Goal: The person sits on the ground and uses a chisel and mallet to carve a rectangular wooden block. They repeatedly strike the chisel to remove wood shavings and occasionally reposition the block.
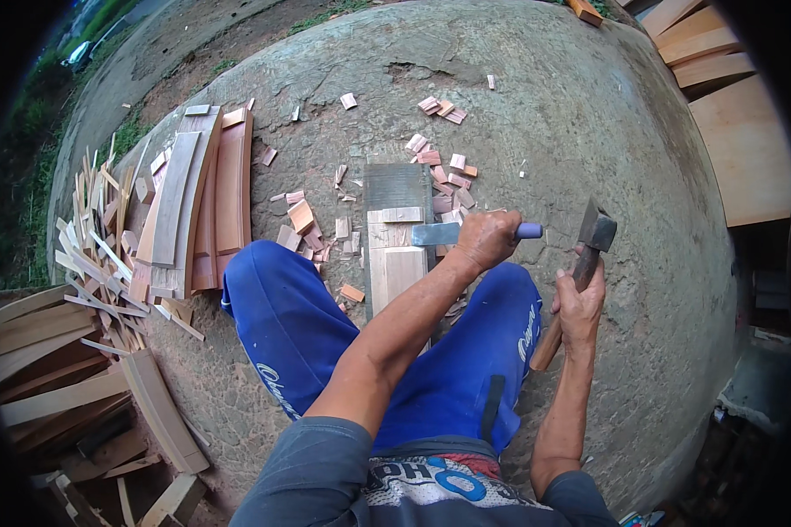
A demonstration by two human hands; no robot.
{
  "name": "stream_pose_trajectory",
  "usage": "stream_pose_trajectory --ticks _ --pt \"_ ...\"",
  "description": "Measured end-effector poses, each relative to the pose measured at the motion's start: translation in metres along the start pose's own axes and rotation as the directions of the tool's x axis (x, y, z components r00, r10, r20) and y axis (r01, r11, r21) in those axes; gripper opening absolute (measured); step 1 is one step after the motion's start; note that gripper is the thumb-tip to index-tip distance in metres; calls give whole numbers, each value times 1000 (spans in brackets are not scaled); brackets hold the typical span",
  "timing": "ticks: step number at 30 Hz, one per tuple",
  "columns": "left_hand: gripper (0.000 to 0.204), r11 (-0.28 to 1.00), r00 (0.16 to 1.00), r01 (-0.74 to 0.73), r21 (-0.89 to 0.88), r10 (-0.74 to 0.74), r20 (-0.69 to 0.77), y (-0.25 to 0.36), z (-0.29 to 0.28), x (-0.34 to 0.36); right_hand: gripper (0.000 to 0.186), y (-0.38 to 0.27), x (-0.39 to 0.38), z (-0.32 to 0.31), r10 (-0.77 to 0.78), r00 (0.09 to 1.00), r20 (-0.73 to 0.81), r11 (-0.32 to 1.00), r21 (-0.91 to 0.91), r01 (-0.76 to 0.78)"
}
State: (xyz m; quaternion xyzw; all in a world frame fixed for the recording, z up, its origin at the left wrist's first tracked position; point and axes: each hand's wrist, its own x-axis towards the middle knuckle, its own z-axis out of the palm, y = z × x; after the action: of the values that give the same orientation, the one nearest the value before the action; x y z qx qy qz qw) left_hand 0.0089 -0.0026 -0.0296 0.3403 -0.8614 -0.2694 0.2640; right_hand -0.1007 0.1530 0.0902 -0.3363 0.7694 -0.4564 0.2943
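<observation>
My left hand [488, 239] is closed round the purple handle of a chisel [434, 234], held sideways. Its flat metal blade points left, over a pale wooden workpiece [397, 274] between my knees. That piece has a recess cut across it, with a small block of wood [402, 214] just beyond the blade. A dark, weathered board [395, 184] shows past its far end. To the right, my right hand [580, 303] grips a hammer [597, 230] by its wooden handle, the metal head raised and apart from the chisel.
Cut wood chips [457, 180] lie scattered on the rough concrete ground [624, 351]. Long shaped boards [177, 206] are stacked beyond my left knee, beside a heap of thin offcuts [101, 233]. More timber [48, 360] lies at lower left, and boards [747, 149] stand at far right.
</observation>
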Motion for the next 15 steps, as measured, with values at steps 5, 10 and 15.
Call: stream_pose_trajectory --ticks 5,10,15 --pt "13 999 999 -30 -15 29 -25 -5 -2 -1 53 8 8 -3 -63 969 238 913 -378 152" --pt "16 1000 999 12 21 -12 38 -4 0 2 51 -7 8 7 156 988 4 988 12 -156" --pt "16 998 999 -9 57 7 51 -7 4 -3 53 35 19 -13 -159 952 262 914 -326 242"
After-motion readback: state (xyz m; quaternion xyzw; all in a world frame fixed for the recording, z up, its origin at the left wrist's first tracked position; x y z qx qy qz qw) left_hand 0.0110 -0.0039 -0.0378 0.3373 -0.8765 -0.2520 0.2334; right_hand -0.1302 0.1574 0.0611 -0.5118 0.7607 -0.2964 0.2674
